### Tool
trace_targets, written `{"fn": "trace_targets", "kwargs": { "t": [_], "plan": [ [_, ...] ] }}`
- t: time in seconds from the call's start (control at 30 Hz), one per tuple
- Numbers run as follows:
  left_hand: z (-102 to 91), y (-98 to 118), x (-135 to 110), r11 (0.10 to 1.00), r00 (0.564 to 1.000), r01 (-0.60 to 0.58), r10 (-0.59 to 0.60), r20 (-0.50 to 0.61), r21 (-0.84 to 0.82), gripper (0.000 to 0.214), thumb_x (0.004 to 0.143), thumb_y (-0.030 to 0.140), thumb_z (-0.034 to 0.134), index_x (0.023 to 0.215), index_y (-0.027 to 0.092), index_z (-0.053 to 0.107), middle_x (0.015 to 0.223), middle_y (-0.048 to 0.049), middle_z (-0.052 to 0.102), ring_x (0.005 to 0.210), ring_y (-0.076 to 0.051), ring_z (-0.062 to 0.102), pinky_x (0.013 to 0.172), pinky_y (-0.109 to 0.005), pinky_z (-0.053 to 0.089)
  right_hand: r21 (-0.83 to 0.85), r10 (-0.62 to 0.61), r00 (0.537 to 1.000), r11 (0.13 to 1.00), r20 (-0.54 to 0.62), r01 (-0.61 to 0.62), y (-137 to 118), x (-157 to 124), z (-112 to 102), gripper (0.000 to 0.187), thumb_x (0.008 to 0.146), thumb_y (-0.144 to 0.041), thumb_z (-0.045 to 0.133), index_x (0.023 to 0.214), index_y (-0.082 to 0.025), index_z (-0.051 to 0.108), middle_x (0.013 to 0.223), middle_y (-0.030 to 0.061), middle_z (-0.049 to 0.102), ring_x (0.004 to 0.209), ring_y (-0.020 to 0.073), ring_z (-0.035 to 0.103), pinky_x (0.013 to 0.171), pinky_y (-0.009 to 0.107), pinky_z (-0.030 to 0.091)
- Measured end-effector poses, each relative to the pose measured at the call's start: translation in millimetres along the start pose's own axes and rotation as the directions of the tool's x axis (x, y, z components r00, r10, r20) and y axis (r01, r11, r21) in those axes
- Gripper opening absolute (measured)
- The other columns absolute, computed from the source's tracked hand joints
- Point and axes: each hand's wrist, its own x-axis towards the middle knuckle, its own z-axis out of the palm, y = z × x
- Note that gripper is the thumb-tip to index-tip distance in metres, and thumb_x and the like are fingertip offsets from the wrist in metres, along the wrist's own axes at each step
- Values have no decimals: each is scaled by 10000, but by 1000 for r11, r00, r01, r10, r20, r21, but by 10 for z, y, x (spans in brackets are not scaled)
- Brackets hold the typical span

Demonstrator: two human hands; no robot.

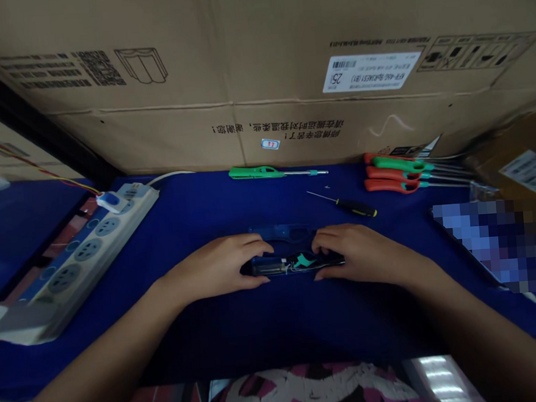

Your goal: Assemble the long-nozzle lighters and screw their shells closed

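In front of me lies an opened blue long-nosed lighter (270,267), its inner parts showing, with a teal trigger (303,260) near the middle. My left hand (224,265) grips the lighter's left end between thumb and fingers. At the right end, by the metal tube, my right hand (357,253) is closed round it in the same way. Just behind, a loose blue half shell (282,232) rests on the blue tabletop, between the fingers of both hands. The fingers partly hide the lighter's two ends.
A screwdriver (353,207) and a green lighter (257,172) lie farther back. Several red and green lighters (390,185) are piled at the right, near a phone-like device (486,241). On the left is a power strip (88,250). A large cardboard box (239,56) walls the back.
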Motion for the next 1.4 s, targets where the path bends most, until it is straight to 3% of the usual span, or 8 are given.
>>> {"fn": "trace_targets", "kwargs": {
  "t": [0.1, 0.2, 0.3, 0.37, 0.77, 1.1, 1.27, 1.4],
  "plan": [
    [34, -32, 9, 989, 1000, 31, -31, 2, -147, 290, 905, 316, 694, 1174, 207, 687, 904, 3, 725, 728, -129, 683, 672, -224, 529, 59, 42, 999, 997, 35, -44, 7, 0, -9, 152, 972, -369, 628, 976, -217, 638, 910, 7, 690, 790, 171, 653, 681, 294, 475],
    [27, -79, 19, 992, 997, 23, -32, -73, -127, 274, 1003, 320, 558, 1217, 200, 680, 943, -19, 731, 750, -130, 691, 712, -240, 541, 23, 8, 999, 1000, -37, -7, 47, 6, -16, 233, 1041, -334, 479, 1031, -206, 672, 974, 49, 691, 895, 193, 661, 811, 333, 513],
    [14, -111, 23, 998, 986, 41, -33, -165, 46, 332, 991, 399, 591, 1257, 218, 675, 1193, -63, 685, 1000, -197, 698, 875, -311, 556, -56, -10, 990, 998, -140, 3, 81, 5, -14, 256, 1016, -342, 536, 1187, -199, 663, 1125, 90, 676, 1031, 233, 649, 954, 400, 507],
    [19, -127, 28, 993, 984, 47, -28, -176, 108, 372, 959, 446, 640, 1259, 231, 678, 1219, -62, 669, 1083, -226, 674, 937, -346, 550, -42, -17, 990, 999, -139, 11, 91, -1, -7, 282, 998, -361, 574, 1218, -204, 653, 1151, 93, 666, 1040, 233, 646, 959, 400, 517],
    [109, -127, 57, 1000, 965, 18, -15, -261, 9, 246, 947, 268, 673, 1191, 233, 667, 1178, -43, 630, 1025, -177, 658, 877, -294, 539, -91, -27, 985, 996, -169, 12, 64, 75, 92, 200, 919, -306, 697, 1045, -186, 599, 1036, 82, 666, 936, 236, 638, 845, 379, 516],
    [78, -64, 47, 994, 995, -88, 91, -50, 59, 146, 961, 292, 632, 1084, 217, 654, 1103, -36, 687, 998, -190, 687, 869, -296, 536, -51, -25, 996, 998, -83, 20, 4, 27, 10, 159, 862, -75, 623, 935, -205, 568, 928, 28, 616, 818, 181, 595, 742, 299, 449],
    [47, -22, 52, 991, 993, -112, 115, -29, 75, 259, 944, 399, 662, 1133, 224, 691, 1063, -40, 707, 974, -200, 696, 867, -301, 537, 46, -25, 999, 999, -48, 27, -13, 20, -3, 192, 921, -328, 692, 1049, -216, 602, 1047, 41, 617, 887, 182, 608, 790, 304, 466],
    [54, -23, 52, 985, 990, -128, 134, -49, 116, 274, 954, 386, 643, 1157, 216, 715, 1049, -51, 714, 953, -205, 700, 864, -312, 545, 154, 61, 998, 986, 32, -65, 19, -47, -67, 154, 935, -340, 667, 1025, -231, 607, 1029, 21, 628, 869, 165, 610, 766, 290, 463]
  ]
}}
